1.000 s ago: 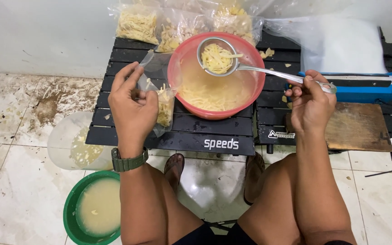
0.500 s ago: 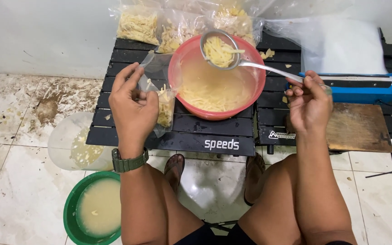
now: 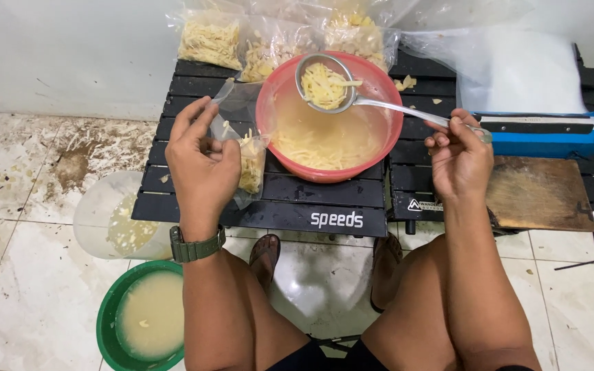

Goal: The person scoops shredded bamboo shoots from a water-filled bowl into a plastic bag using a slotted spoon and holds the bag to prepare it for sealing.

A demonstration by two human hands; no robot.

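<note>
Over the red bowl [image 3: 290, 148], my right hand [image 3: 458, 154] grips the loaded strainer [image 3: 324, 86], my left hand [image 3: 201, 168] pinches the clear bag [image 3: 245, 137] open; I judge tipping comes next.

We hold a metal strainer [image 3: 324, 84] of pale strips in our right hand [image 3: 459, 152] above the red bowl [image 3: 329, 117]. Our left hand [image 3: 202, 161], left of the bowl, grips a clear plastic bag [image 3: 247, 154] partly filled with strips.
</note>
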